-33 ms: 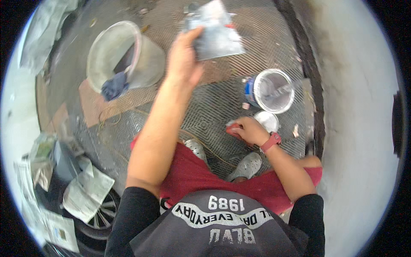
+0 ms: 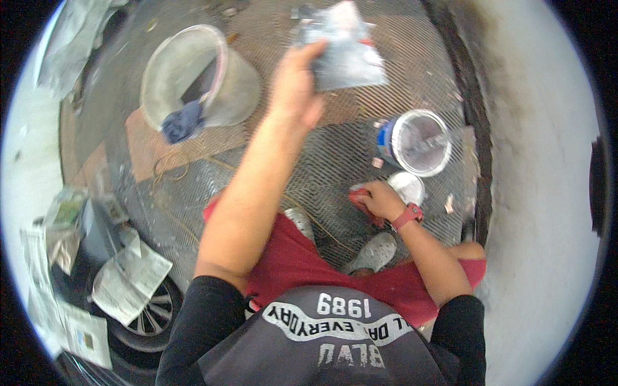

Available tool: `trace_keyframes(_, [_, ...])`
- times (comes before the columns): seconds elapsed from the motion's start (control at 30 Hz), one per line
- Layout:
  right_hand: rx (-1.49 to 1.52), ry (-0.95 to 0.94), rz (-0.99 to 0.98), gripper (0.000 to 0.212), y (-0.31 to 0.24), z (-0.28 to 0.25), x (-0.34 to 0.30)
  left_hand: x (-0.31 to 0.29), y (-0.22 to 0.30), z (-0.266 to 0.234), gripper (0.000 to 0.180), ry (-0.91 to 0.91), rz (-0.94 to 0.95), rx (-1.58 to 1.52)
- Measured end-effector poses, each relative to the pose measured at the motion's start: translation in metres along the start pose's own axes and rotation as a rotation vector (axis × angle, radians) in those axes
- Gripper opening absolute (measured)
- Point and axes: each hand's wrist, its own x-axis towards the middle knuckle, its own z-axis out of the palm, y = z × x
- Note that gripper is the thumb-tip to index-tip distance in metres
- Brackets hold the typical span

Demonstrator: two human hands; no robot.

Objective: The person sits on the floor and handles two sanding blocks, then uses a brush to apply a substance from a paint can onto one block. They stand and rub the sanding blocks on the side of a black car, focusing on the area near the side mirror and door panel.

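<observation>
At the far middle my left hand (image 2: 297,90) grips the edge of a flat grey board (image 2: 351,61), thumb on top. The board is smeared with pale stuff and has a small red mark. Closer to my knees, my right hand (image 2: 381,201) is closed on a crumpled red piece (image 2: 360,198) that looks like a cloth; blur hides its details. Right beside that hand lies a round white lid (image 2: 409,186). Just beyond stands a blue and white tub (image 2: 421,172), with greyish contents and a scraper-like tool (image 2: 430,145) in it.
A large translucent bucket (image 2: 248,90) stands at the far left, a dark blue cloth (image 2: 183,122) over its rim. Newspaper (image 2: 132,280) partly covers a car wheel (image 2: 154,315) at the left. A pale wall-like surface (image 2: 537,212) runs along the right. A thin cord (image 2: 170,170) lies on the ribbed mat.
The whole view has shifted slightly, with floor things a little further right. My left hand and the board also appear further right. Both hands keep their holds.
</observation>
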Motion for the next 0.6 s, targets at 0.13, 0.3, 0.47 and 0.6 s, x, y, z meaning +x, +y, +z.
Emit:
trace_keyframes(0.13, [-0.039, 0.100, 0.303, 0.031, 0.062, 0.036, 0.007, -0.003, -0.007, 0.016, 0.034, -0.033, -0.059, -0.121])
trace_keyframes(0.3, [-0.021, 0.367, 0.270, 0.059, 0.061, 0.039, -0.042, -0.055, 0.021, 0.034, 0.048, -0.073, -0.236, -0.200])
trace_keyframes(0.47, [1.425, 0.308, 0.088, 0.084, -0.176, -0.069, -0.093, -0.164, 0.082, 0.030, 0.057, 0.058, -0.424, -0.265])
trace_keyframes(0.6, [1.518, 0.116, -0.010, 0.075, -0.332, -0.117, -0.131, -0.263, 0.166, 0.065, 0.055, 0.079, -0.473, -0.354])
